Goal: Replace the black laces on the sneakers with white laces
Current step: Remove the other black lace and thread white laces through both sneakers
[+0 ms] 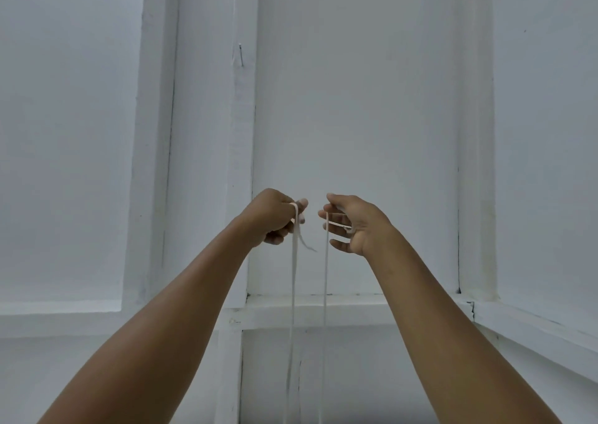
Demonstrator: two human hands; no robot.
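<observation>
My left hand (pixel 275 218) is curled tight round one end of the white lace (pixel 293 278). My right hand (pixel 351 226), fingers half bent, holds the other strand. Both strands hang straight down in front of the white wall (pixel 356 100).

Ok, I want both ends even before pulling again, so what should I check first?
1. Grip of left hand on lace: ok, wrapped over a finger.
2. Hold of right hand on other strand: ok.
3. Strands hanging apart, uncrossed: ok.
4. Ends level: cannot tell.
5. Sneaker in view: not ok, it is out of frame.
6. Lace colour white: ok.
</observation>
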